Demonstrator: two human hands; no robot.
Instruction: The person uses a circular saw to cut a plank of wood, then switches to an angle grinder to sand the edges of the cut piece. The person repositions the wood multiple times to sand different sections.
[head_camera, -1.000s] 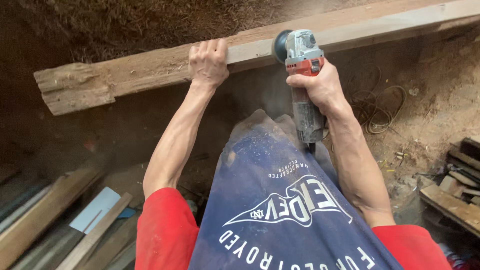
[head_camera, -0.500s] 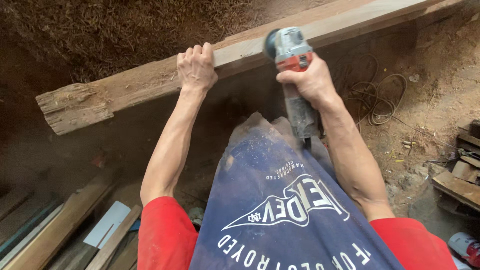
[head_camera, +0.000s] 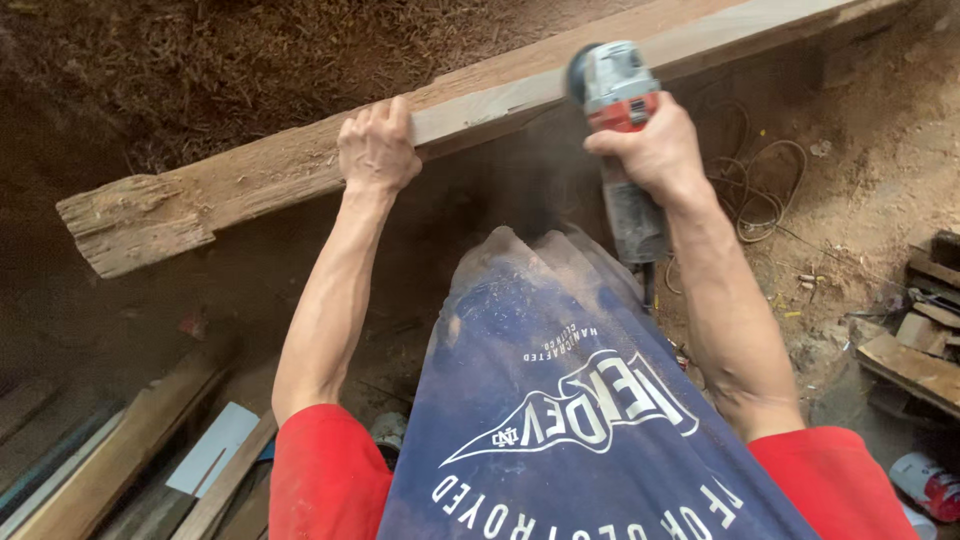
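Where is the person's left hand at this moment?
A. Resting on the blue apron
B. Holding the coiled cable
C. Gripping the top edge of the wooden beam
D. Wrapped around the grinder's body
C: the left hand curls over the top edge of the wooden beam, while the right hand holds the grinder.

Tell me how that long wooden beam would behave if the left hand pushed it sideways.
The beam looks thick and solid, so probably stiff and heavy; a light push likely won't shift it. Its flat faces make rolling unlikely. The near end is cracked and crumbling, so bits may break off there. The left hand rests over its top edge, while the right hand holds the grinder against it.
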